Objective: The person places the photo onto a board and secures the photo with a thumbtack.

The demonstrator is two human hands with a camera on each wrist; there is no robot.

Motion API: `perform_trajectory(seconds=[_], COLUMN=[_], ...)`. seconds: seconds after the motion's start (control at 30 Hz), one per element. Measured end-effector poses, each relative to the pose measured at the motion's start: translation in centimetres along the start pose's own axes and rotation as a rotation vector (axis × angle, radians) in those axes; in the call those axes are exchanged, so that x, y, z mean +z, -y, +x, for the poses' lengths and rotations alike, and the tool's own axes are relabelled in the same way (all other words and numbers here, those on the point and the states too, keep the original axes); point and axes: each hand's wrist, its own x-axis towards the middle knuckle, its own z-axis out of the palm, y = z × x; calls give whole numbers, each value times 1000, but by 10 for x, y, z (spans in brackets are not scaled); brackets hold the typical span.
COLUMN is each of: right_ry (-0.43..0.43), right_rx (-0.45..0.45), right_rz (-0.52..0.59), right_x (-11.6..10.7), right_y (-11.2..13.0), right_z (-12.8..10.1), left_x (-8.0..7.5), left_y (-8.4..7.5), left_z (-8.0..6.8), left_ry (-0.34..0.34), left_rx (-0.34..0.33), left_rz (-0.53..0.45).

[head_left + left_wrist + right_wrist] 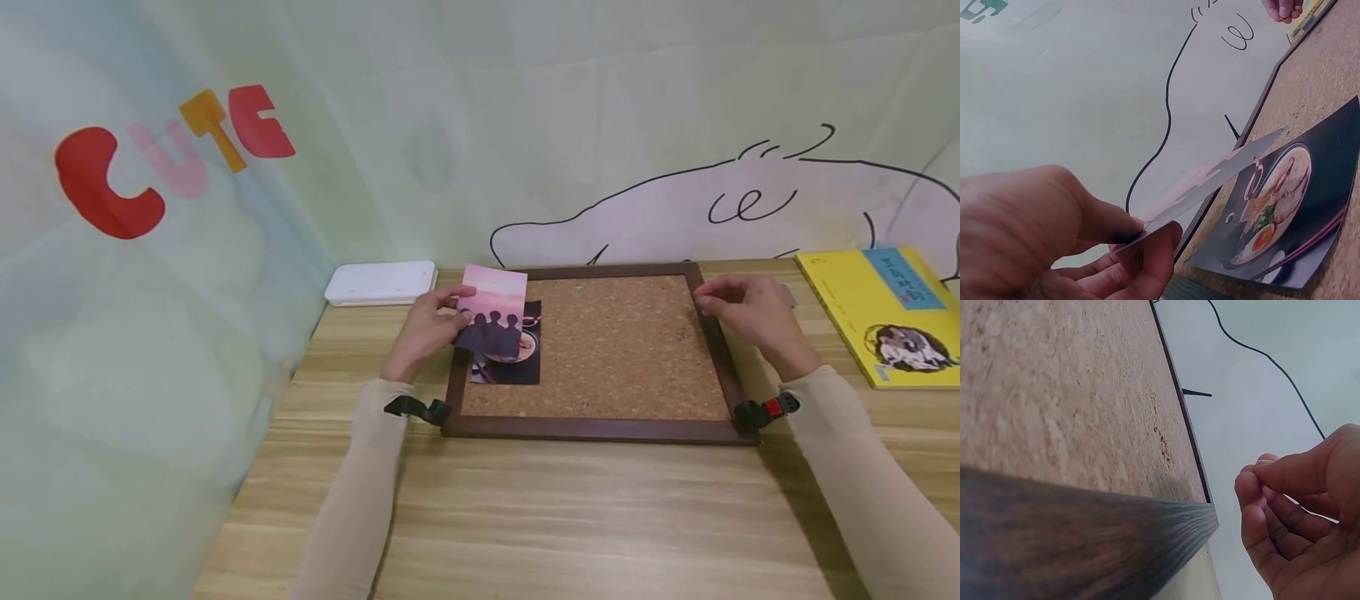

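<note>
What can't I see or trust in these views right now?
- Right hand: whether its fingertips pinch something; too small in head view, nothing shows in right wrist view.
- Food photo: top hidden by the pink photo in head view.
- Yellow book: cut off by right edge.

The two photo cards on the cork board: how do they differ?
The pink card shows dark silhouettes against a pink sky; the dark card shows a bowl of noodles with egg. The pink card is pinched in the left hand and lifted off the cork board; the dark card lies flat on the board, partly covered by the pink one. Both are glossy rectangular prints at the board's left side.
</note>
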Motion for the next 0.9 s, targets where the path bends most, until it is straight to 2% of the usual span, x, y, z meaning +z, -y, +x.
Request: perform_trajectory(seconds=[0.47, 0.9], right_ry=[-28, -35], right_rx=[-26, -16], right_rz=[6, -20], right_x=[5, 12], right_y=[5, 11], right_z=[1, 3], left_x=[19, 35], left_y=[-6, -11], left_z=[6, 8], left_ry=[-8, 21], left_rx=[18, 9], left_rz=[25, 87])
